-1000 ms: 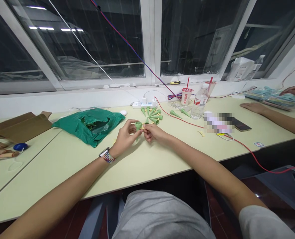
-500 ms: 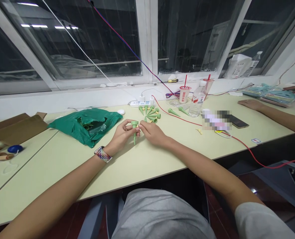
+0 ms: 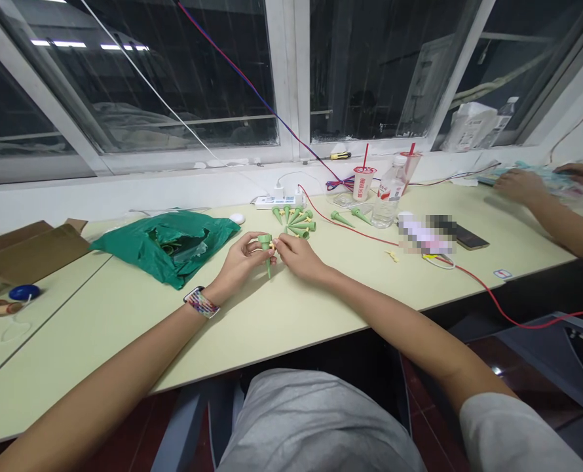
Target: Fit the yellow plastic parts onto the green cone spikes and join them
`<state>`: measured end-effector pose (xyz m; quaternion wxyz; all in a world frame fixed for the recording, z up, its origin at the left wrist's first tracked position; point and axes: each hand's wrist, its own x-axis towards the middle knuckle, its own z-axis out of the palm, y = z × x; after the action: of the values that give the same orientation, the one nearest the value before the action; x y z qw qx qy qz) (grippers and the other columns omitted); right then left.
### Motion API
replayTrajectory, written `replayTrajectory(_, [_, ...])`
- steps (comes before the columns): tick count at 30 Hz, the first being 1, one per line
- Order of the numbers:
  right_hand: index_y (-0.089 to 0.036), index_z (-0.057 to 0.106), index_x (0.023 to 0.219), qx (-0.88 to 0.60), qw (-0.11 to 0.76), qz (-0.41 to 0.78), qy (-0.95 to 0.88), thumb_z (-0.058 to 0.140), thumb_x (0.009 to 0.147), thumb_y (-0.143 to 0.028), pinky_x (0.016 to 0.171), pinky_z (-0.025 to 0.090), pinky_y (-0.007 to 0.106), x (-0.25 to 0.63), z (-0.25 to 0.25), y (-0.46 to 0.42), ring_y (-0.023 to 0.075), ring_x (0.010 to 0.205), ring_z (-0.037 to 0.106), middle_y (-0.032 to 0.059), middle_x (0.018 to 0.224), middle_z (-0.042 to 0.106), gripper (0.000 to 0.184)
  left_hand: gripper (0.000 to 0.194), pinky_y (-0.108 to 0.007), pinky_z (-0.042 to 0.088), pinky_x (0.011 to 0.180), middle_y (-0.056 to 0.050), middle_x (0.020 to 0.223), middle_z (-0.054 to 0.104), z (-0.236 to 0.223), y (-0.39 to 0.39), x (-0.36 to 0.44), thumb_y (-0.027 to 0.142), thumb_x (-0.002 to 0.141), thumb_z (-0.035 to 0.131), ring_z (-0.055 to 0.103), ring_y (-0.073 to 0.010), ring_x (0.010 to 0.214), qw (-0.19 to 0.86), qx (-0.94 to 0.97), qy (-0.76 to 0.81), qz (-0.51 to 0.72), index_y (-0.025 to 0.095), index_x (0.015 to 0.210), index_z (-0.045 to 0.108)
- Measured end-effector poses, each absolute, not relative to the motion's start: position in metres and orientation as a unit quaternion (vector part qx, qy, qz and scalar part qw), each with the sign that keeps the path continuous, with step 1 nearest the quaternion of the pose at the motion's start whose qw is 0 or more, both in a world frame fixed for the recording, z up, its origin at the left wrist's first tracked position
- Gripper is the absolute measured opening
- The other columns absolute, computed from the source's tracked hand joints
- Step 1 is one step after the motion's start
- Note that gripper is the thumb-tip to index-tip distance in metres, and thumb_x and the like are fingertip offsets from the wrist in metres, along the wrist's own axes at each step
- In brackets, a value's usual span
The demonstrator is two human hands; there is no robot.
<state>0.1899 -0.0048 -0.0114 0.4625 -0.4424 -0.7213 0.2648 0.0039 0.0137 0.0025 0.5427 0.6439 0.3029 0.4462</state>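
Observation:
My left hand (image 3: pixel 240 261) is closed around a green plant watering spike (image 3: pixel 265 240), its wide collar up and its thin tip pointing down just over the table. At the spike's side sits a small yellow valve (image 3: pixel 272 246), pinched by the fingertips of my right hand (image 3: pixel 300 257); the fingers partly cover it. Behind my hands several more green spikes (image 3: pixel 301 225) with yellow valves lie fanned out. Two further spikes (image 3: pixel 341 219) rest to their right. A loose yellow valve piece (image 3: pixel 392 256) lies on the table right of my right hand.
A torn green plastic bag (image 3: pixel 198 233) and cardboard (image 3: pixel 40 249) lie left. Behind are a power strip (image 3: pixel 279 202), a cup (image 3: pixel 364 183) and a water bottle (image 3: pixel 388 196). A red cable (image 3: pixel 488 288) crosses the right side, near a phone (image 3: pixel 468 237). Another person's hands (image 3: pixel 522 187) handle plastic packages.
My hands keep their grip on the spike and valve; the spike's tip has tilted slightly right. At the right, the other person's hand has moved from the tabletop onto the packages.

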Motion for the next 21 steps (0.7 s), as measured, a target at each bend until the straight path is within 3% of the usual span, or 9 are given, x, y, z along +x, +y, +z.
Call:
replayTrajectory(13, [-0.023,0.047,0.080,-0.437,0.434,0.229,-0.754,0.041,0.107,-0.042,0.068,0.033,0.028,0.1936,-0.0139,-0.0052,0.0162,0.071,0.052,-0.0027,0.074,0.056,0.033,0.058,-0.040,0.061,0.086,-0.004,0.084,0.077,0.0111,0.0070,0.0035,0.039,0.072,0.094,0.075,-0.0219,0.080,0.525,0.658,0.334,0.425,0.020,0.120,0.067])
replayTrajectory(21, [-0.023,0.057,0.093,-0.483,0.354,0.132,-0.790,0.040,0.111,-0.039,0.066,0.028,0.028,0.1966,-0.0099,-0.0104,0.0185,0.076,0.055,0.0024,0.083,0.064,0.030,0.061,-0.043,0.062,0.085,-0.006,0.087,0.079,0.0033,0.0159,0.0009,0.041,0.069,0.096,0.077,-0.0234,0.079,0.547,0.645,0.336,0.415,0.020,0.118,0.067])
